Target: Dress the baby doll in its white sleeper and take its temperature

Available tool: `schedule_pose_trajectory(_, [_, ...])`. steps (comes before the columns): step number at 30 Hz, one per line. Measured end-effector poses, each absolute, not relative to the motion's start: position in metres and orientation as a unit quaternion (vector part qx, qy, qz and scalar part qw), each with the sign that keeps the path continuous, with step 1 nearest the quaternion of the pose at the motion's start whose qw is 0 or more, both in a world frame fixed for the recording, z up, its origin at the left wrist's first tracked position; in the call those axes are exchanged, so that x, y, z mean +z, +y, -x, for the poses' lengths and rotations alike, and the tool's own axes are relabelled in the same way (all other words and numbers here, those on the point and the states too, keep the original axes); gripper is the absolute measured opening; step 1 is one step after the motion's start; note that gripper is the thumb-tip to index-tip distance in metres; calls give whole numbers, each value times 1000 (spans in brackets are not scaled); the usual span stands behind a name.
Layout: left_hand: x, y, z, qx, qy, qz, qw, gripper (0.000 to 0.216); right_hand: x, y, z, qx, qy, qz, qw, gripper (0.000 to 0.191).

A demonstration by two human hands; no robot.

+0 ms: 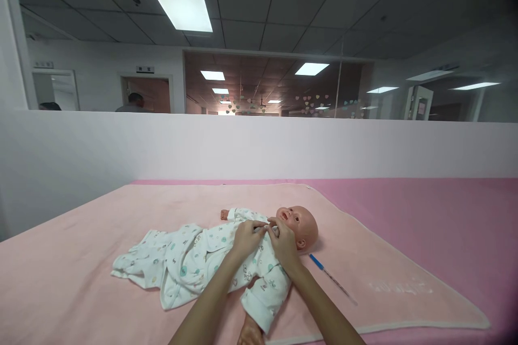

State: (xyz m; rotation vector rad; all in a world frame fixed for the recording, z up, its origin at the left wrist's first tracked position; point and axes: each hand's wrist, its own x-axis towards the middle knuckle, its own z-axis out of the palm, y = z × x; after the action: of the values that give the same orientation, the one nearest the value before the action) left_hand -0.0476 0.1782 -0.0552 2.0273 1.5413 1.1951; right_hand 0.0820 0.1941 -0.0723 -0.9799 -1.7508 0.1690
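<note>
A baby doll (306, 222) lies on its back, head to the right, dressed in a white patterned baby outfit (186, 253). Both my hands meet at the front of the outfit just below the doll's chin. The fingers of my left hand (247, 237) pinch the fabric near the collar. Close beside it, my right hand (283, 240) also has its fingers closed on the collar fabric. Whatever fastener may lie between the fingertips is too small to make out. The doll's near hand (251, 331) sticks out of its sleeve toward me.
A thermometer (332, 278) with a blue end lies right of the doll's head. Beneath is a pale pink blanket (81, 232) on a pink surface (424, 215). A white wall (283, 145) with glass above stands behind; a person (135, 102) shows beyond it.
</note>
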Motion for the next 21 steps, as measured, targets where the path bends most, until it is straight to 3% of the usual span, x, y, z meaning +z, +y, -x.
schedule_pose_trajectory(21, [-54, 175, 47, 452, 523, -705, 159, 25, -75, 194, -81, 61, -738, 388, 549, 16])
